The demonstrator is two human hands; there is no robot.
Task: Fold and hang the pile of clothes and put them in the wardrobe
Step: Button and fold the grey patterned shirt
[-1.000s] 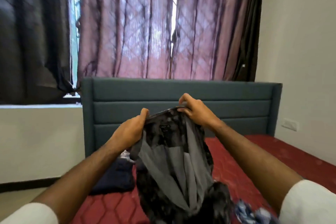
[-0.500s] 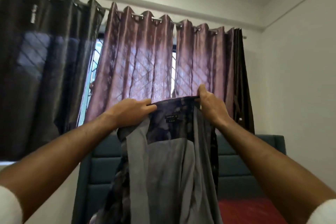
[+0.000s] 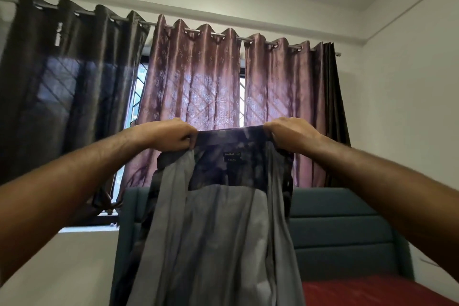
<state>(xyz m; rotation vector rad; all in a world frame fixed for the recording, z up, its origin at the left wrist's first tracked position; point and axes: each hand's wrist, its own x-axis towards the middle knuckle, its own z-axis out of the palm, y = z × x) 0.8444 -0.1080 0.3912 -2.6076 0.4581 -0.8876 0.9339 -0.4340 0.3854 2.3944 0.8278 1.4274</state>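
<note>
Hanging shirt (image 3: 218, 231) between both hands' grip.

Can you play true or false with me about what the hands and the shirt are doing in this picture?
1. Both hands hold the dark patterned shirt with grey lining up by its top edge. True.
2. The left hand is empty. False: it grips the shirt's top edge, as does the right hand.
3. The shirt lies flat on the red mattress. False: it hangs in the air.
4. A teal padded headboard stands behind the shirt. True.
5. The pinkish-purple curtains are pulled fully open. False: they cover most of the window.
</note>
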